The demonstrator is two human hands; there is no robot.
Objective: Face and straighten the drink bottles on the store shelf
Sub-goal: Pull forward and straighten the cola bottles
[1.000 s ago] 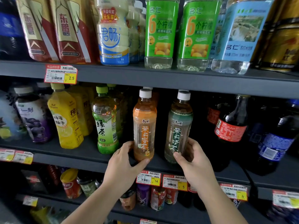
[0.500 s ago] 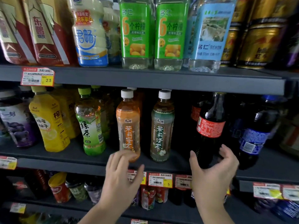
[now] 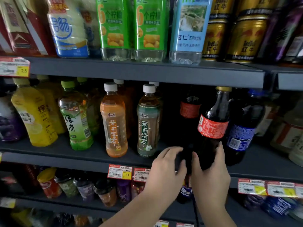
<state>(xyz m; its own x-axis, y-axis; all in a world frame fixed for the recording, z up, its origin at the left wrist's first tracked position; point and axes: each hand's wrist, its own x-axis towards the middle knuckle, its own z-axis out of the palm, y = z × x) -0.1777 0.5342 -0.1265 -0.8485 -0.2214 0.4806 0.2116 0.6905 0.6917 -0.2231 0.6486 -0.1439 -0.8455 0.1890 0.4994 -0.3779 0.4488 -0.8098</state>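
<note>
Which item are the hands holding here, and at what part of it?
Both the left hand and right hand grip the dark plastic cola bottle with the red label around its lower body.

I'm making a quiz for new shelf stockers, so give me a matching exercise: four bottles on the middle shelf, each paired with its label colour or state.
Things:
1. cola bottle
2. orange tea bottle
3. yellow bottle
4. blue-label bottle

States:
A. stands just right of the cola
B. white cap, orange label
C. held low down by the right hand, the left hand beside it
D. far left, yellow cap

Pairs: 1-C, 2-B, 3-D, 4-A
</note>
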